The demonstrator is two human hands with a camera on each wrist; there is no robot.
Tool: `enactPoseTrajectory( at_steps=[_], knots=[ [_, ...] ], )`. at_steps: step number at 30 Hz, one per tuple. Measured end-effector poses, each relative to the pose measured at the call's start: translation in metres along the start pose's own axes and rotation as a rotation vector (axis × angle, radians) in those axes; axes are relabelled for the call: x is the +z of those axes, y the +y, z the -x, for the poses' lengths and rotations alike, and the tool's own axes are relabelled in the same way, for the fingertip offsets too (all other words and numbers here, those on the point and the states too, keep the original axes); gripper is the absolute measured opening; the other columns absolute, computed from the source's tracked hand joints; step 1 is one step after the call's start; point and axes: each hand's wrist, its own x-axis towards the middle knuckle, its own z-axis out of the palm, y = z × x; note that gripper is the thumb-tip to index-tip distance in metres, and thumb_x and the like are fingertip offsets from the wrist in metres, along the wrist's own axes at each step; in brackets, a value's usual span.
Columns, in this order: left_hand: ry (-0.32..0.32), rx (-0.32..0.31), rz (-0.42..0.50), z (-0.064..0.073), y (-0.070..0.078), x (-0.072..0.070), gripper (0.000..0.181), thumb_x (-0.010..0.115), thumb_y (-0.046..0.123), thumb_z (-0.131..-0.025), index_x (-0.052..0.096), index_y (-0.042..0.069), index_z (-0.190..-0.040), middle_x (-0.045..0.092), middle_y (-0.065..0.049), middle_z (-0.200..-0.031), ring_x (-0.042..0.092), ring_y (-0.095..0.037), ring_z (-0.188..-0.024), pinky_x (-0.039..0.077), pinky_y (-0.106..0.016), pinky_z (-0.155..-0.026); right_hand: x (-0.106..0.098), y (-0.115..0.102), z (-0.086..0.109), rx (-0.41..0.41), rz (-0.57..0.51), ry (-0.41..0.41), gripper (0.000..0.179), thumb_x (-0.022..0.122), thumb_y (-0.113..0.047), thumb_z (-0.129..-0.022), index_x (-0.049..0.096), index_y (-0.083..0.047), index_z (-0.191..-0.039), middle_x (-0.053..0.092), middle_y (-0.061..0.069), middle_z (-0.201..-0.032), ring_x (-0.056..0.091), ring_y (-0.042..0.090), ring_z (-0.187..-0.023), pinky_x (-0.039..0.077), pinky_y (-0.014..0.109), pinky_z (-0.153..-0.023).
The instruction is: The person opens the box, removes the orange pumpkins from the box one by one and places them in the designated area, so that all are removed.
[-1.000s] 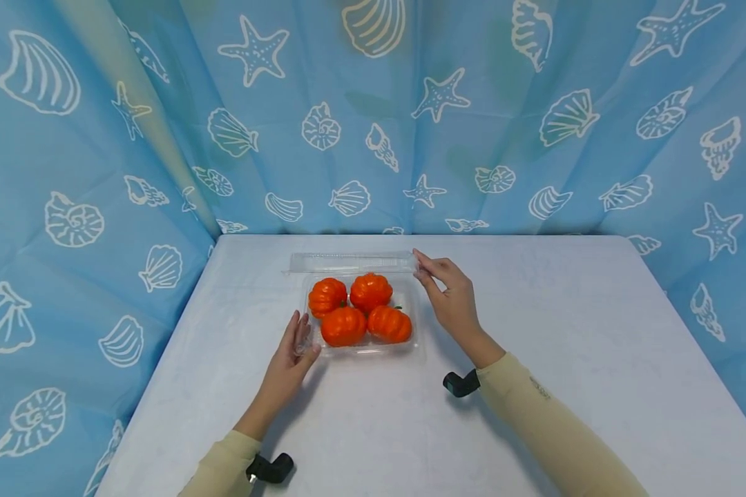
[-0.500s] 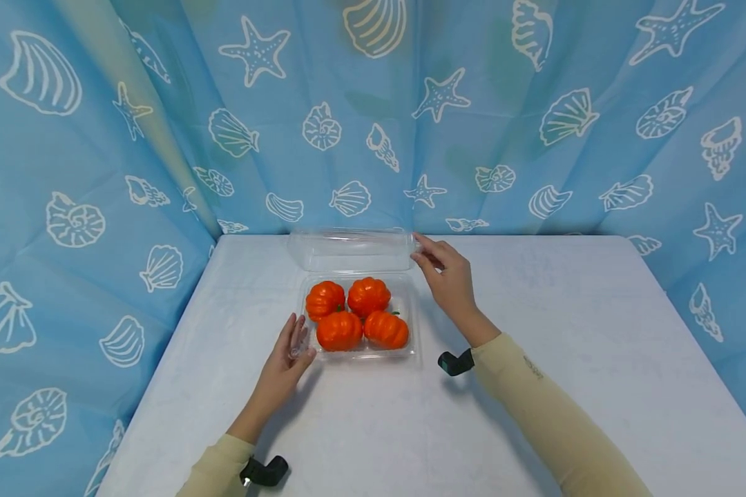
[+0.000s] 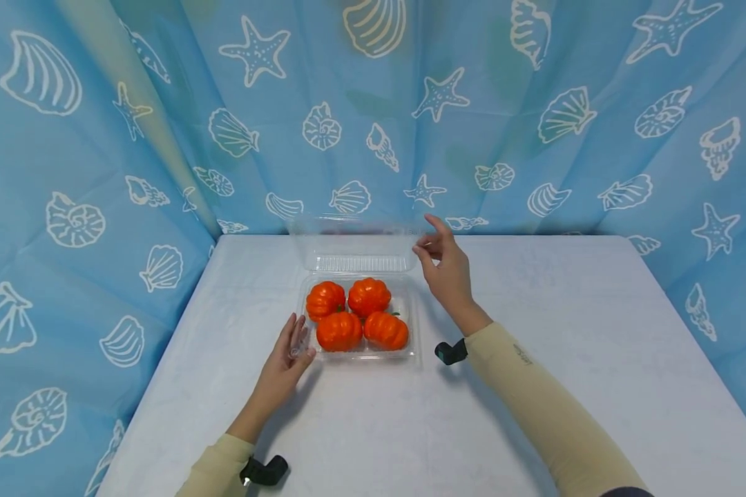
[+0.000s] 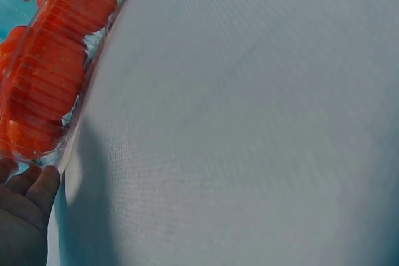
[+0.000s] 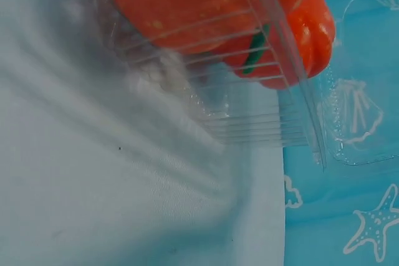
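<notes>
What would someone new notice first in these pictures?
Probably the four shiny orange-red pumpkin-shaped objects, bunched inside the clear plastic box on the white table. Next, maybe the blue curtain behind, printed with white shells and starfish. The left hand is at the box's near left corner, the right hand by its raised clear lid.

1. Container: clear plastic, ribbed walls, lying upright on the white table.
2. Lid: clear, raised open along the container's far edge.
3. Pumpkins: four, glossy orange, lobed, grouped two by two inside the container; green stems show on some.
</notes>
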Motion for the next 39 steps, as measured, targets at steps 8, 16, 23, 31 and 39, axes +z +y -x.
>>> enactPoseTrajectory(
  at_steps=[8, 16, 23, 31, 39],
  knots=[
    [0.001, 0.0, -0.002, 0.002, 0.0, 0.0, 0.081, 0.063, 0.012, -0.101, 0.012, 0.004, -0.163, 0.024, -0.013, -0.167, 0.029, -0.033, -0.151, 0.034, -0.049, -0.113, 0.001, -0.001, -0.007, -0.022, 0.07, 0.013, 0.063, 0.066, -0.014, -0.1, 0.038, -0.028, -0.155, 0.068, 0.011, -0.108, 0.071, 0.027, -0.086, 0.06, 0.043, -0.086],
    [-0.004, 0.033, -0.01, 0.003, -0.002, 0.0, 0.079, 0.062, 0.011, -0.102, 0.012, 0.005, -0.163, 0.025, -0.013, -0.166, 0.03, -0.034, -0.15, 0.035, -0.051, -0.112, 0.001, 0.006, -0.019, 0.026, 0.078, -0.033, 0.068, 0.063, -0.011, -0.102, 0.033, -0.029, -0.16, 0.066, 0.012, -0.109, 0.07, 0.028, -0.089, 0.059, 0.043, -0.089],
    [0.008, 0.028, -0.031, 0.004, -0.002, 0.001, 0.08, 0.062, 0.011, -0.102, 0.012, 0.004, -0.163, 0.021, -0.013, -0.168, 0.03, -0.033, -0.15, 0.037, -0.049, -0.111, 0.006, 0.016, -0.03, 0.101, 0.077, -0.169, 0.077, 0.059, -0.003, -0.101, 0.021, -0.026, -0.164, 0.059, 0.013, -0.12, 0.066, 0.027, -0.097, 0.057, 0.042, -0.093],
    [0.02, 0.034, -0.05, 0.004, -0.001, 0.002, 0.079, 0.062, 0.012, -0.102, 0.012, 0.003, -0.163, 0.02, -0.013, -0.168, 0.031, -0.034, -0.149, 0.035, -0.044, -0.111, 0.008, 0.024, -0.035, 0.181, -0.022, -0.274, 0.078, 0.057, 0.0, -0.1, 0.019, -0.023, -0.165, 0.052, 0.014, -0.131, 0.064, 0.027, -0.098, 0.058, 0.042, -0.09],
    [0.022, 0.004, -0.072, 0.005, 0.001, 0.003, 0.079, 0.063, 0.015, -0.102, 0.013, 0.007, -0.164, 0.021, -0.008, -0.169, 0.033, -0.03, -0.149, 0.039, -0.05, -0.11, 0.013, 0.034, -0.034, 0.245, -0.03, -0.371, 0.081, 0.057, 0.002, -0.098, 0.018, -0.023, -0.165, 0.043, 0.015, -0.146, 0.062, 0.025, -0.098, 0.058, 0.04, -0.088]
  ],
)
